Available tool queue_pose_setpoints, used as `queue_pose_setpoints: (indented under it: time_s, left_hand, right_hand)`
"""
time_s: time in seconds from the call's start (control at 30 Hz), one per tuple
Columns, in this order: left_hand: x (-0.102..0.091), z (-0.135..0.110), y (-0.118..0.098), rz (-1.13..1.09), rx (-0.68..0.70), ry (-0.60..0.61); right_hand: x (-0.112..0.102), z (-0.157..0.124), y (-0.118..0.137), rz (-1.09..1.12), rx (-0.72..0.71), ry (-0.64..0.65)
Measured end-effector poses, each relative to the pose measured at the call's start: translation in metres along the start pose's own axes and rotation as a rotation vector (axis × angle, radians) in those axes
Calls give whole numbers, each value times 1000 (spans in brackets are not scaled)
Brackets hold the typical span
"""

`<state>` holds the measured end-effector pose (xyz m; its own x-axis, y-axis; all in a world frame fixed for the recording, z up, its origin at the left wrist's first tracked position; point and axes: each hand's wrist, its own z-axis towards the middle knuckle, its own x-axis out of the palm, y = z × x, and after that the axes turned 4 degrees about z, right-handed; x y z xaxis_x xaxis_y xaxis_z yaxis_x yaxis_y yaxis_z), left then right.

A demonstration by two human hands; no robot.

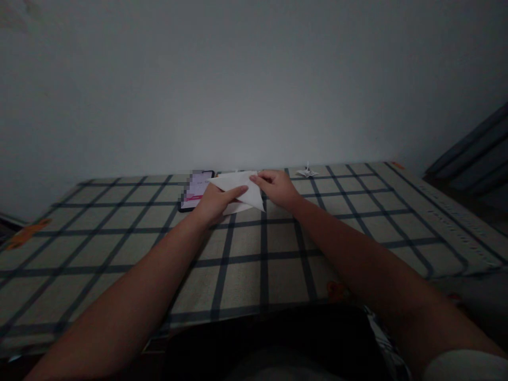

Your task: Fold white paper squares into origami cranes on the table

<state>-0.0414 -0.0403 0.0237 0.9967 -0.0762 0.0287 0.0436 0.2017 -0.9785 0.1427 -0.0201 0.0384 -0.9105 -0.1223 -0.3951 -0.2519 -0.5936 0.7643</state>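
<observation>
A folded sheet of white paper [253,197] with pointed corners is held up between my two hands over the table. My left hand [219,201] grips it from the left, thumb lying across the front and the other fingers hidden behind. At the paper's upper right edge, my right hand [277,186] pinches it between thumb and forefinger. Part of a lower paper layer shows beneath the left thumb. Just left of my left hand lies a phone [198,189] with a lit screen, partly pixelated.
A folded paper crane [307,172] stands near the table's back edge, right of my hands. The checked tablecloth [246,275] covers the table, which meets a plain wall [254,90]. Dark striped fabric [476,143] hangs at the right.
</observation>
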Motion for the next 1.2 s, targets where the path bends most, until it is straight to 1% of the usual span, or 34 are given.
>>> queue_pose_setpoints:
  time_s: [0.1,0.23,0.37,0.43,0.5,0.6,0.67,0.73,0.83,0.93,1.03,1.13,1.2]
  left_hand:
    - [-1,1,2,13,-6,-13]
    - [-3,2,3,42,17,1]
    - [-3,2,3,39,26,-3]
    - [-3,1,2,14,4,6]
    - [-2,1,2,-16,-46,20]
    - [-3,3,2,-30,-125,13]
    - [-5,5,3,-16,-144,-7]
    - [-7,8,4,-7,-133,-24]
    - [-8,9,6,-27,-103,-40]
    - [-7,8,6,-35,-103,-5]
    - [-7,7,7,-4,-118,17]
    - [-7,8,6,10,-109,-38]
    - [-7,8,3,-19,-76,-97]
  right_hand:
    - [0,0,0,11,0,10]
    - [1,0,1,31,11,5]
    - [2,0,-1,106,-5,-53]
    - [2,1,-4,117,7,-77]
    - [2,2,-7,121,36,-105]
    - [1,4,-11,160,94,-184]
    - [1,5,-11,190,125,-226]
    - [1,6,-10,197,137,-248]
    - [2,5,-8,179,122,-274]
    - [3,4,-8,170,80,-295]
    - [3,4,-8,173,71,-301]
    - [4,4,-7,198,107,-289]
    - [4,3,-6,213,121,-253]
